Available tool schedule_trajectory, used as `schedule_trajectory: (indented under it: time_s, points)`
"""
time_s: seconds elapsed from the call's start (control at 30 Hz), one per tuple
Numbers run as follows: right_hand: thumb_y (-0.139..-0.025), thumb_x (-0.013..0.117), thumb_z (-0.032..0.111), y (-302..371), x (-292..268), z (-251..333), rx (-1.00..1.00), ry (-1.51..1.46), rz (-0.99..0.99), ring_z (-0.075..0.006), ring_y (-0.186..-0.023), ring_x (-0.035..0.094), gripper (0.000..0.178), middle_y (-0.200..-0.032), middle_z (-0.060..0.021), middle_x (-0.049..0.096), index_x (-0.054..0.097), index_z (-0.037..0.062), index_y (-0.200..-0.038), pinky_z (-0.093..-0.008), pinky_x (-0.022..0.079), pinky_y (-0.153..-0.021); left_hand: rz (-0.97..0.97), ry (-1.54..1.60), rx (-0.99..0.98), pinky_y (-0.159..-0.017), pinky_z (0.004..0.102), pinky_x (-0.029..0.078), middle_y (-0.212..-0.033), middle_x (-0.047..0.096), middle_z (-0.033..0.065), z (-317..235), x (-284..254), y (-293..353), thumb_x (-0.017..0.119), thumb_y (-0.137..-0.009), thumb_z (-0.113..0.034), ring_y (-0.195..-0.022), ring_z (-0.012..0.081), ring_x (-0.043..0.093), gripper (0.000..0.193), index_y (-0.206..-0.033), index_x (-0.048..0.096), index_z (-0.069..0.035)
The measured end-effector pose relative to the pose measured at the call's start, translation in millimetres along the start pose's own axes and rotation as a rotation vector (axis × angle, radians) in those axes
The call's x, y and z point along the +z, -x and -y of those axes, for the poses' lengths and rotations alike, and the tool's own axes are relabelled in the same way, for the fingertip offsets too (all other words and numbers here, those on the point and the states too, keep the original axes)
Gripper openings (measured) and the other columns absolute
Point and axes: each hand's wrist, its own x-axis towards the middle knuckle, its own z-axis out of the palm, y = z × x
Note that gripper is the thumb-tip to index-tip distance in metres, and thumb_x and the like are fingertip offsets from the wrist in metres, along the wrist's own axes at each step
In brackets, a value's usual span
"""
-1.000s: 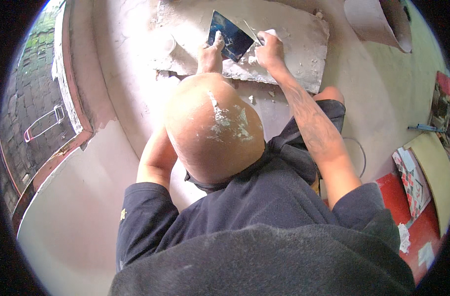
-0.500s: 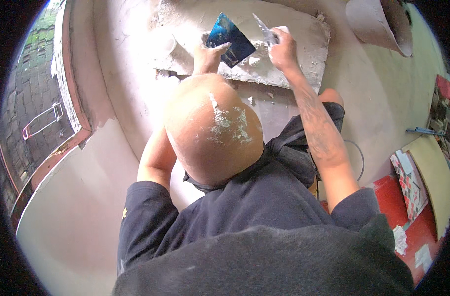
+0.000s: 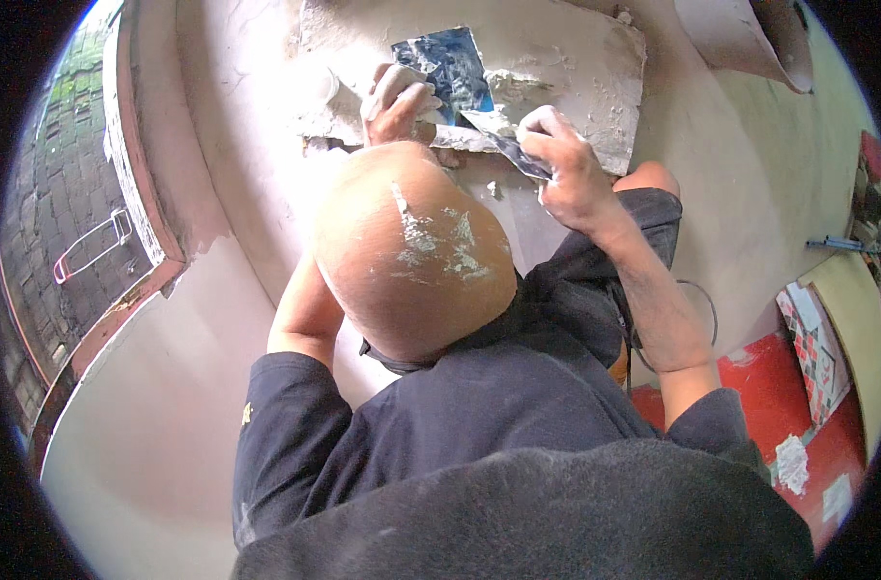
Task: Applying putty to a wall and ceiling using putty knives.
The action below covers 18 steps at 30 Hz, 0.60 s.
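My left hand (image 3: 394, 101) grips a flat dark-blue steel plate (image 3: 447, 70) smeared with white plaster and holds it over a plaster-covered mixing board (image 3: 576, 58). My right hand (image 3: 568, 176) is closed on a narrow scraper blade (image 3: 503, 143). The blade's tip meets the lower edge of the blue plate, just right of my left hand. Both hands are dusted with plaster. My own bare head (image 3: 411, 251), flecked with plaster, fills the middle and hides what lies below the hands.
A red-framed window opening (image 3: 141, 193) at the left looks onto brick paving (image 3: 44, 203). A plaster-caked bucket (image 3: 750, 39) stands at the top right. At the right are a red floor patch (image 3: 798, 406), a patterned box (image 3: 812, 343) and a blue tool (image 3: 841, 244).
My right hand has come down from the top of the board toward me, bringing the scraper against the blue plate's lower edge. My left hand and the plate have barely moved.
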Motion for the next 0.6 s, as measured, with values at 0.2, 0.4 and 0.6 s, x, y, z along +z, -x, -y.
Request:
schedule_trajectory:
  time_s: [0.2, 0.4, 0.6]
  points:
    - [-0.062, 0.051, -0.006, -28.0, 8.3, -32.7, -0.089, 0.084, -0.042, -0.0355, -0.091, 0.052, 0.021, -0.093, -0.0165, 0.051, 0.055, 0.0001, -0.082, -0.0386, 0.043, -0.078, 0.161, 0.092, -0.025, -0.072, 0.0367, 0.043, -0.090, 0.052, 0.0150, -9.3, -4.1, -0.5, 0.055, -0.051, 0.000, -0.085, 0.0313, 0.050, 0.029, -0.079, 0.055, 0.001]
    - [-0.062, 0.045, -0.008, -75.3, 21.0, -99.9, 0.050, 0.177, -0.051, -0.0354, -0.088, 0.054, 0.026, -0.089, -0.0169, 0.052, 0.055, -0.0018, -0.085, -0.0380, 0.043, -0.077, 0.223, 0.238, -0.148, -0.071, 0.0340, 0.040, -0.090, 0.049, 0.0135, -11.0, 2.1, 7.1, 0.055, -0.054, 0.001, -0.084, 0.0287, 0.047, 0.030, -0.083, 0.053, 0.000]
    - [-0.059, 0.043, -0.010, -38.4, -10.3, -43.2, -0.026, 0.126, -0.167, -0.0333, -0.087, 0.054, 0.031, -0.085, -0.0151, 0.052, 0.054, -0.0005, -0.086, -0.0349, 0.043, -0.078, 0.247, 0.158, -0.185, -0.070, 0.0352, 0.041, -0.090, 0.049, 0.0141, -0.7, 5.0, 23.3, 0.061, -0.054, 0.000, -0.083, 0.0312, 0.049, 0.031, -0.083, 0.053, -0.002]
